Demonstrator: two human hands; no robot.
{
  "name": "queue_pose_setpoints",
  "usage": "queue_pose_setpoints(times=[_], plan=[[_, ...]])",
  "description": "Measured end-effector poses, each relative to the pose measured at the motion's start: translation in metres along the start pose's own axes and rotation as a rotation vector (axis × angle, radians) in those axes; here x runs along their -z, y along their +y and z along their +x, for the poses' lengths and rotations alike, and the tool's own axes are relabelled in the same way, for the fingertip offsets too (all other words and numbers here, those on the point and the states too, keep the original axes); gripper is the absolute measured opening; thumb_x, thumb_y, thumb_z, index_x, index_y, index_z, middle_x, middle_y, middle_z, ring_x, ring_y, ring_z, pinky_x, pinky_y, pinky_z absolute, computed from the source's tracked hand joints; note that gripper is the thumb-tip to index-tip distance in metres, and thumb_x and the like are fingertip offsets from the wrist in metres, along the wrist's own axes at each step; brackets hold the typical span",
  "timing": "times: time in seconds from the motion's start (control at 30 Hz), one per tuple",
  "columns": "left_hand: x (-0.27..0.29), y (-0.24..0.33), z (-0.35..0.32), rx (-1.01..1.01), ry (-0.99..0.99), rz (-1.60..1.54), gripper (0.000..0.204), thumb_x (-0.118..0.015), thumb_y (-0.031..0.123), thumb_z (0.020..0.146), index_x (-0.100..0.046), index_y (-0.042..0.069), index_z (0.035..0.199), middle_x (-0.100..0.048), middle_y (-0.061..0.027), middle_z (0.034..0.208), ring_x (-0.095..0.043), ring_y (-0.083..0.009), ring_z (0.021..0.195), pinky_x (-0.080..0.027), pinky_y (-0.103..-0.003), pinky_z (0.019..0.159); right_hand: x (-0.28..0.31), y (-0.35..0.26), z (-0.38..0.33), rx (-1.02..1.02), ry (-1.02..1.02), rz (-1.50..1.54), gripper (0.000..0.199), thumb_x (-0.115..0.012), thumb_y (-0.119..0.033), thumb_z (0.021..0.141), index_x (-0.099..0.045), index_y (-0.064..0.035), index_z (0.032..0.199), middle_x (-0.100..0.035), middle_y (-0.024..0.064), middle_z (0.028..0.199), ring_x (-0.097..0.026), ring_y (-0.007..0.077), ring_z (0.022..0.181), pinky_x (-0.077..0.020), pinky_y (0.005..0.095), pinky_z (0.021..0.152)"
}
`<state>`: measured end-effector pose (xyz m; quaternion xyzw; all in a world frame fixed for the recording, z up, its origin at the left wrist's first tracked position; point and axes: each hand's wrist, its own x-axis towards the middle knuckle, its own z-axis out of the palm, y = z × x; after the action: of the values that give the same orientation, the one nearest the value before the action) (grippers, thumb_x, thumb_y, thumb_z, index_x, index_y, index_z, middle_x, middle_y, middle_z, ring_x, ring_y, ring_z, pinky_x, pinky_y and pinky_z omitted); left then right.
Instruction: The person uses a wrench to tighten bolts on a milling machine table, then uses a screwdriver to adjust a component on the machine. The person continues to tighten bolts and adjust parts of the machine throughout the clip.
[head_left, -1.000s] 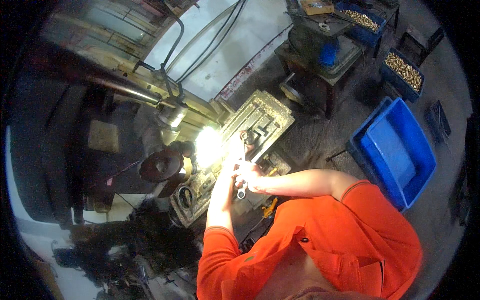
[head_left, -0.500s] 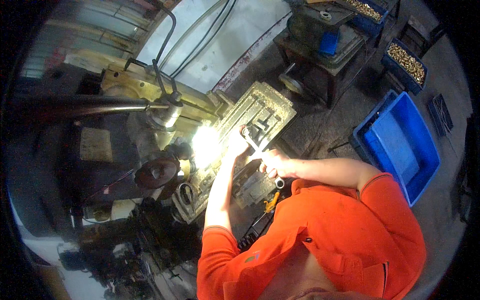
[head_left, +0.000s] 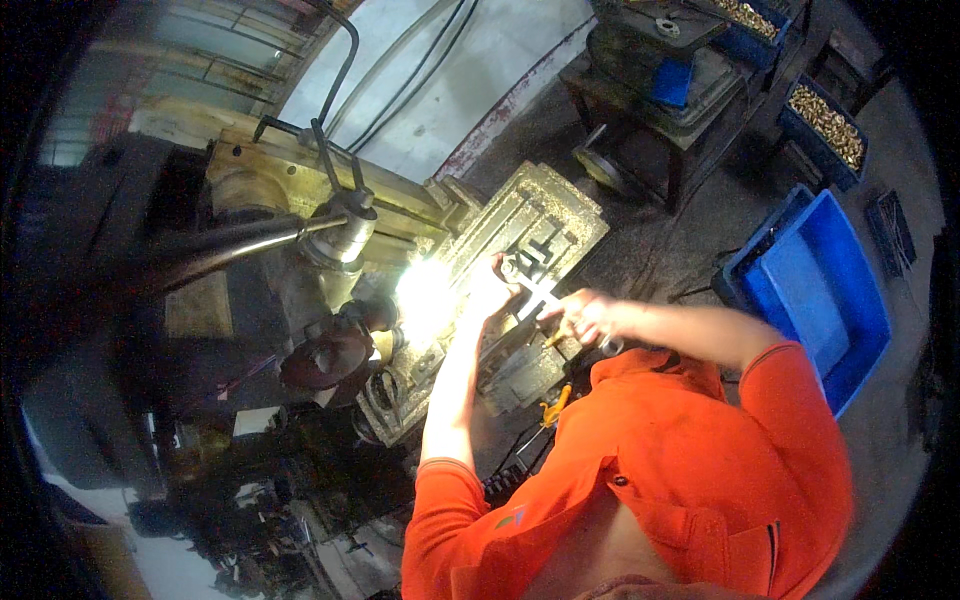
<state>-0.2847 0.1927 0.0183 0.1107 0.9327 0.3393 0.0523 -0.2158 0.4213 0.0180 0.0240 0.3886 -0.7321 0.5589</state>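
Observation:
My right hand [head_left: 588, 316] is closed around the shaft of a long metal wrench [head_left: 541, 291], whose lower end sticks out past my fist. The ring-shaped head of the wrench lies over the machine table [head_left: 575, 212], a slotted metal bed strewn with chips. My left hand [head_left: 487, 297] is bent round near that head, fingertips at the ring. Glare from a lamp [head_left: 424, 292] washes out much of this hand. Just beyond the wrench head sit dark clamp pieces [head_left: 546, 243] on the table. Whatever is under the ring is hidden.
To the left a machine head with a lever handle [head_left: 340, 232] overhangs the table. A yellow-handled tool [head_left: 556, 405] is close to my body. Blue bins [head_left: 842, 300] stand at the right; farther back are bins of brass-coloured parts [head_left: 828, 122] and a workbench [head_left: 680, 125].
The right hand has swung the wrench's lower end to the right and away from my body. My left hand stays by the wrench head. The whole view has shifted slightly.

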Motion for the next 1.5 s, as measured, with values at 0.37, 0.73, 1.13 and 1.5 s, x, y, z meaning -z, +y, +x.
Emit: queue_pose_setpoints(times=[0.37, 0.73, 1.13, 1.5], plan=[[-0.008, -0.011, 0.004, -0.065, 0.065, 0.004, 0.025, -0.061, 0.014, 0.066, -0.058, 0.001, 0.087, -0.059, -0.0158, 0.073, -0.057, -0.0281, 0.066, -0.045, -0.032, 0.061, 0.073, -0.169, 0.030, 0.125, 0.189, -1.494, 0.007, -0.065, -0.013, 0.064, -0.067, -0.0068, 0.066, -0.057, 0.0052, 0.055, -0.050, 0.0126, 0.046, -0.0370, 0.0291, 0.041], [0.001, 0.005, -0.005, 0.099, 0.050, 0.159, 0.054, -0.070, 0.015, 0.056, -0.053, 0.002, 0.106, -0.060, -0.0114, 0.092, -0.057, -0.0206, 0.084, -0.045, -0.030, 0.077, 0.026, -0.208, 0.075, 0.400, 0.401, -1.877, 0.014, -0.059, -0.017, 0.056, -0.062, -0.0035, 0.058, -0.060, 0.0136, 0.061, -0.060, 0.0222, 0.061, -0.0443, 0.0345, 0.058], [-0.003, 0.009, 0.007, 0.074, 0.072, 0.159, 0.054, -0.069, 0.021, 0.057, -0.054, -0.001, 0.104, -0.061, -0.0157, 0.085, -0.060, -0.0246, 0.076, -0.047, -0.031, 0.070, 0.071, -0.226, 0.077, 0.683, 0.612, -1.222, 0.013, -0.051, -0.013, 0.060, -0.053, -0.0051, 0.049, -0.049, 0.0056, 0.045, -0.047, 0.0221, 0.041, -0.0386, 0.0352, 0.046], [0.000, 0.014, -0.003, 0.128, 0.079, 0.189, 0.056, -0.068, 0.026, 0.058, -0.054, 0.000, 0.106, -0.062, -0.0162, 0.087, -0.061, -0.0265, 0.078, -0.048, -0.031, 0.071, -0.010, -0.085, -0.051, 1.048, 0.533, -1.275, 0.017, -0.056, -0.013, 0.060, -0.069, -0.0130, 0.070, -0.061, 0.0084, 0.067, -0.059, 0.0238, 0.062, -0.0465, 0.0327, 0.055]])
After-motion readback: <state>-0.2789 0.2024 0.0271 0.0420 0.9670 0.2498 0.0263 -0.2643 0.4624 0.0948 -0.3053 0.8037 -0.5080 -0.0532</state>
